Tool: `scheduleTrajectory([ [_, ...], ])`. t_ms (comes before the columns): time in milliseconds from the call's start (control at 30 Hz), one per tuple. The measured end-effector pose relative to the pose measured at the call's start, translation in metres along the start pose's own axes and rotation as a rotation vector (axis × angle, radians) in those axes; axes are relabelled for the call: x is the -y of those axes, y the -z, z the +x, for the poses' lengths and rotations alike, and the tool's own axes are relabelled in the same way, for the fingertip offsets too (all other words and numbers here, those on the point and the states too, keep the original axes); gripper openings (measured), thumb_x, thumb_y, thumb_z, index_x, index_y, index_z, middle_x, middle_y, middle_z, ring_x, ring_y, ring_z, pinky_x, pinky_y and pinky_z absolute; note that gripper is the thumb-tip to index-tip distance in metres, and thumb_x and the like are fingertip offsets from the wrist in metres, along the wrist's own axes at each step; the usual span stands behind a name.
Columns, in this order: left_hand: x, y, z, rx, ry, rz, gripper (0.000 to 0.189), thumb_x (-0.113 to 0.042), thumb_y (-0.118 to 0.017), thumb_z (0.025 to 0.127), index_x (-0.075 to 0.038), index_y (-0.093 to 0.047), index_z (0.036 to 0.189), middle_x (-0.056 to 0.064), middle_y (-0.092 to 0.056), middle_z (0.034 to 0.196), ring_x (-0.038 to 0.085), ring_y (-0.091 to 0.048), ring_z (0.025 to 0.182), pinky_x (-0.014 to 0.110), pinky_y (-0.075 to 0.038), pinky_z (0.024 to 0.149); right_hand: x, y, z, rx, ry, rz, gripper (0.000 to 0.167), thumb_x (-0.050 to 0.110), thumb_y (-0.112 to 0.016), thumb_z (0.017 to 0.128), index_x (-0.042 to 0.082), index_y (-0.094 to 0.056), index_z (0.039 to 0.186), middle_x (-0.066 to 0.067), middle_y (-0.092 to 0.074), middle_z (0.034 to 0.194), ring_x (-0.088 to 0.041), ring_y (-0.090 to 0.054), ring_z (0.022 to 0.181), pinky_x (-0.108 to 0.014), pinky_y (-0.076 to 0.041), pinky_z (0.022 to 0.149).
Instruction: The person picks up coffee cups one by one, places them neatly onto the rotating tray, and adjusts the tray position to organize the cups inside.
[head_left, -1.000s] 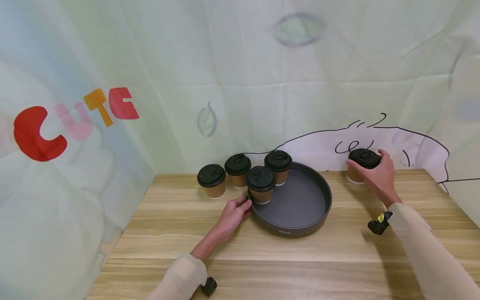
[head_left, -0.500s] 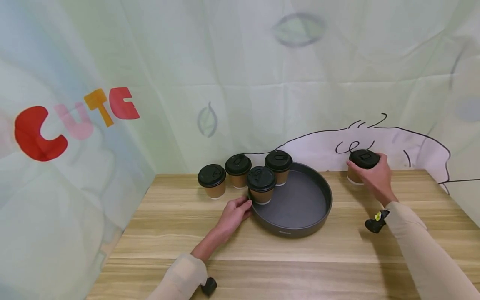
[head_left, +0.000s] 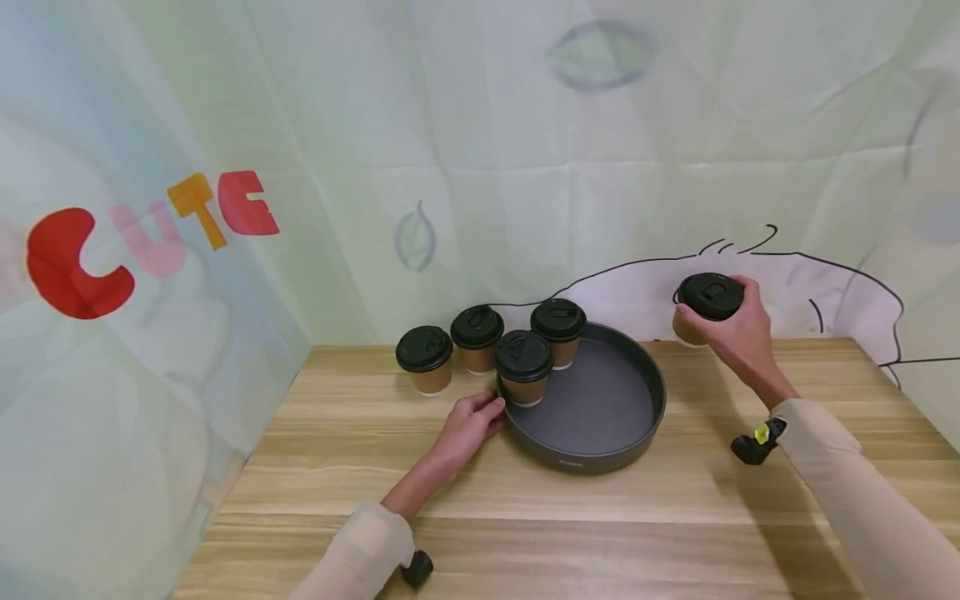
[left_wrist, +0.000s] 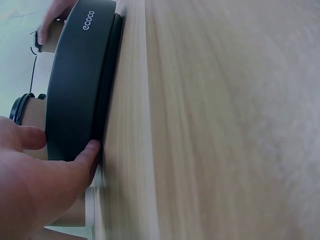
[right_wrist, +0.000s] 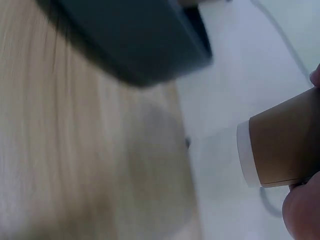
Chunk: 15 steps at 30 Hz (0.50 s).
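Note:
My left hand (head_left: 467, 429) grips the left side of a round dark grey tray (head_left: 592, 462); in the left wrist view its fingers (left_wrist: 87, 155) lie against the tray's wall. Two lidded paper coffee cups, a front cup (head_left: 523, 387) and a rear cup (head_left: 564, 352), stand inside the tray at its left. At the back right, my right hand (head_left: 738, 329) holds another brown paper coffee cup (head_left: 686, 327) around its upper part, just under the black lid. That cup hangs above the table, its white base rim showing in the right wrist view.
Two more lidded cups, one at the far left (head_left: 431, 382) and one beside it (head_left: 477, 360), stand on the wooden table (head_left: 562, 542) left of the tray. A printed cloth backdrop (head_left: 487, 125) rises directly behind the table's back edge.
My right hand has lifted its coffee cup off the table and shifted it slightly left. The left hand, the tray and the other cups stay in place.

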<state>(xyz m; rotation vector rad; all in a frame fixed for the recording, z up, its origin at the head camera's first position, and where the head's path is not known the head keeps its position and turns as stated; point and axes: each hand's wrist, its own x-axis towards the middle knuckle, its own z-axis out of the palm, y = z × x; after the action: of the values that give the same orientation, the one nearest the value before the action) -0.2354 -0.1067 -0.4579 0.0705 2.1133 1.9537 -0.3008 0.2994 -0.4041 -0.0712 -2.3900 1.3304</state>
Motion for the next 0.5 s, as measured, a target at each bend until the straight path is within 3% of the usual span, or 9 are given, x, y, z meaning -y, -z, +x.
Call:
scheduleTrajectory([
  [233, -0.002, 0.001, 0.0, 0.001, 0.004, 0.007, 0.055, -0.014, -0.049, 0.109, 0.018, -0.036, 0.151, 0.035, -0.044, 0.151, 0.041, -0.056, 0.131, 0.044, -0.05, 0.106, 0.04, -0.007, -0.013, 0.062, 0.153, 0.034, 0.087, 0.033, -0.08, 0.09, 0.005, -0.031, 0.155, -0.023, -0.047, 0.147, -0.039, -0.046, 0.132, -0.056, -0.04, 0.105],
  [500, -0.001, 0.002, 0.002, 0.005, 0.0, 0.009, 0.053, -0.014, -0.05, 0.108, 0.017, -0.038, 0.15, 0.034, -0.047, 0.149, 0.04, -0.059, 0.128, 0.044, -0.05, 0.106, 0.07, -0.031, -0.044, 0.235, 0.211, 0.076, 0.085, 0.028, -0.084, 0.087, 0.008, -0.034, 0.153, -0.019, -0.053, 0.14, -0.033, -0.053, 0.124, -0.032, -0.045, 0.095],
])
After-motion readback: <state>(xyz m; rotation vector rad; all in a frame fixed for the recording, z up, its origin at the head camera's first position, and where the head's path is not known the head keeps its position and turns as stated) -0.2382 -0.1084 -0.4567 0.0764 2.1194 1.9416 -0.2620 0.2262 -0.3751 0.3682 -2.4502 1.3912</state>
